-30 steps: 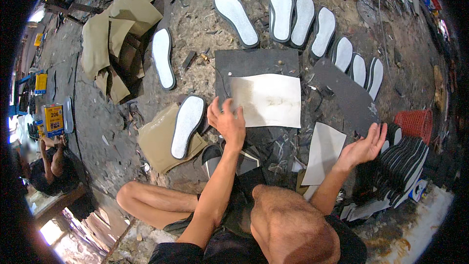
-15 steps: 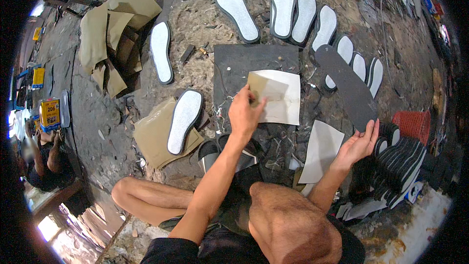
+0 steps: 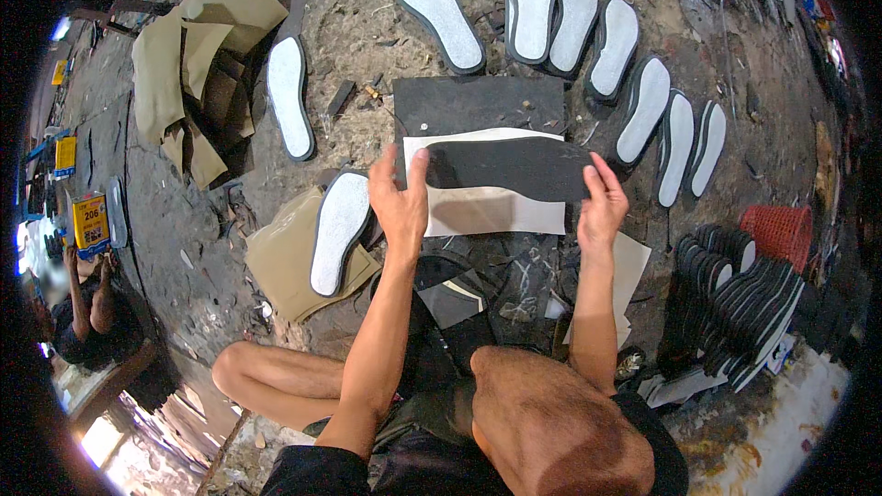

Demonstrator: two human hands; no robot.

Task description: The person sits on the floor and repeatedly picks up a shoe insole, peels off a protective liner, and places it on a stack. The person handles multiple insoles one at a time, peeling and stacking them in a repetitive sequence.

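I watch from a distance as a dark sole-shaped piece (image 3: 505, 168) spans two bare hands over a black square mat (image 3: 478, 101). The right hand (image 3: 600, 213) holds the piece's right end between thumb and fingers. The left hand (image 3: 399, 207) stands with thumb and fingers parted, its thumb at the left end; whether it grips there, I cannot tell. Beneath the piece, a curling off-white sheet (image 3: 542, 219) lies on the mat, partly in shadow. I count seven white-topped soles (image 3: 530, 7) arcing from beyond the mat round to its right. Left of the mat, one white-topped sole (image 3: 340, 231) rests on beige sheets (image 3: 287, 262); a beige heap (image 3: 234, 5) sprawls farther out, beyond the mat's far left corner. Right of the mat and nearer the wearer, a red basket (image 3: 776, 231) stands beside stacked dark soles (image 3: 758, 312). Well left of the mat, another person (image 3: 96, 312) sits near a yellow-and-blue can (image 3: 90, 220).
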